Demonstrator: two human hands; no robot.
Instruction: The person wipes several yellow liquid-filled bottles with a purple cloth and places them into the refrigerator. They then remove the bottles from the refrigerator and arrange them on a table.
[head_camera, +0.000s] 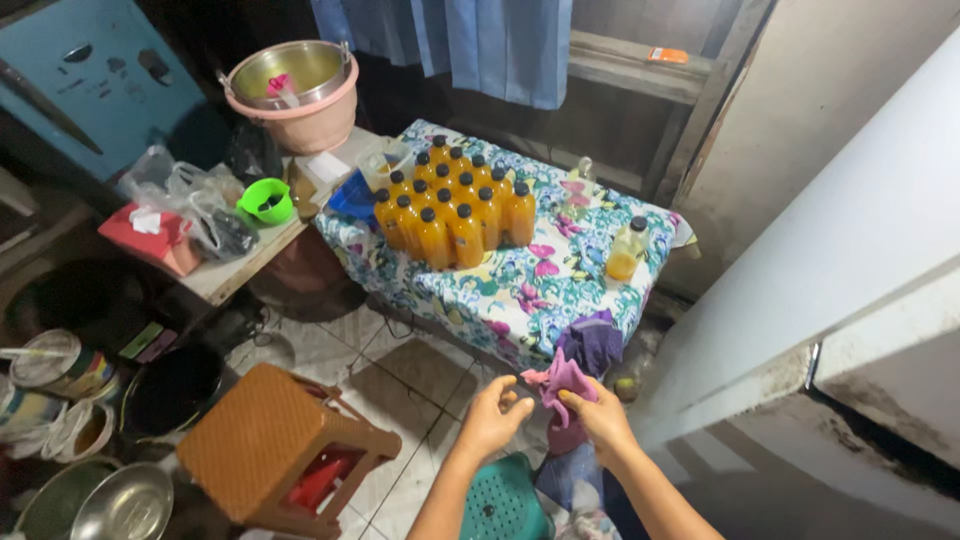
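My right hand (600, 415) grips a crumpled pink cloth (562, 378) low in the head view. My left hand (493, 413) is just left of it, fingers curled toward the cloth's edge, and I cannot tell whether they touch it. A purple cloth (592, 340) hangs at the near edge of the table, right above the pink one. Behind it, the floral-covered table (520, 290) carries several black-capped bottles of orange liquid (455, 215) packed together. Apart on the right stands a half-full bottle (626, 250).
A brown woven stool (270, 440) and a green plastic stool (505, 500) stand on the tiled floor by my arms. A pink basin with a metal bowl (295, 90), a green cup (266, 200) and bags crowd the left bench. Pots lie bottom left. A white slanted surface (830, 270) fills the right.
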